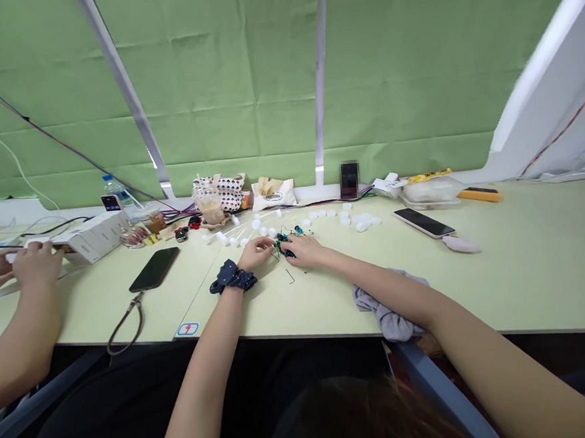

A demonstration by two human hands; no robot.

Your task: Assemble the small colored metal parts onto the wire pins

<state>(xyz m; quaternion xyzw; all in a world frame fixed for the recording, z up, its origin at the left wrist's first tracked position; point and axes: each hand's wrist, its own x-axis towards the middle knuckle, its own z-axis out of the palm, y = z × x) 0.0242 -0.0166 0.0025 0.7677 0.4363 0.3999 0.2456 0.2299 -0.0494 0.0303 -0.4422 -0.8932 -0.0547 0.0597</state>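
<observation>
My left hand (pixel 255 253) is at the middle of the table, thumb and fingers pinched together. Whatever lies between those fingertips is too small to name. Close beside it, my right hand (pixel 302 250) curls its fingers over a small cluster of dark and teal-green shiny pieces (pixel 289 252); their kind cannot be made out, and the hand partly covers them. Another bright blue piece (pixel 298 230) shows just behind the right hand. A thin L-shaped hex key (pixel 290 276) lies on the table in front of the hands. A dark scrunchie (pixel 232 277) is around my left wrist.
White round caps (pixel 362 227) are scattered behind my hands. A phone (pixel 154 268) with a strap lies left, another phone (pixel 423 222) right. A drink cup (pixel 210 206) stands at the back. Grey cloth (pixel 392 312) lies under my right forearm. A co-worker's hands (pixel 35 263) are far left.
</observation>
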